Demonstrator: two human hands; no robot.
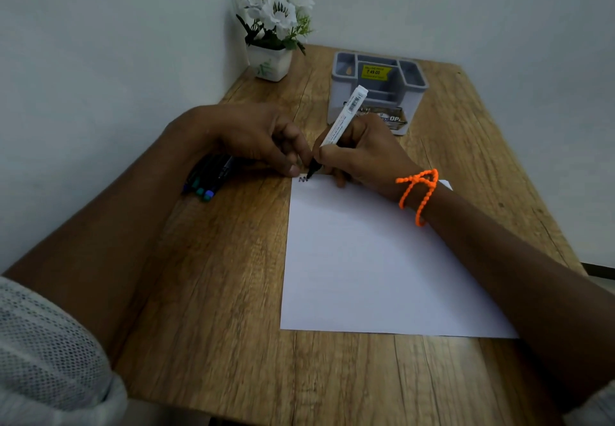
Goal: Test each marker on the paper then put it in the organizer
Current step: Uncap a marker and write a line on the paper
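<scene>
Spare markers [208, 177] lie bunched on the table [233, 292] at left, under the left wrist, waiting their turn. Left hand [253, 139] has loosely curled fingers; fingertips press down at the paper's [366, 259] top corner, probably steadying it. Right hand [366, 156] pinches the white marker [346, 117], tip on the sheet beside a small black squiggle [303, 179]. Organizer [379, 89] sits behind, no markers visible inside.

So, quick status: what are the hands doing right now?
Right hand grips white marker, tip scribbling on paper. Left hand pins paper's corner. Other markers wait beside it. Organizer unobstructed.
</scene>
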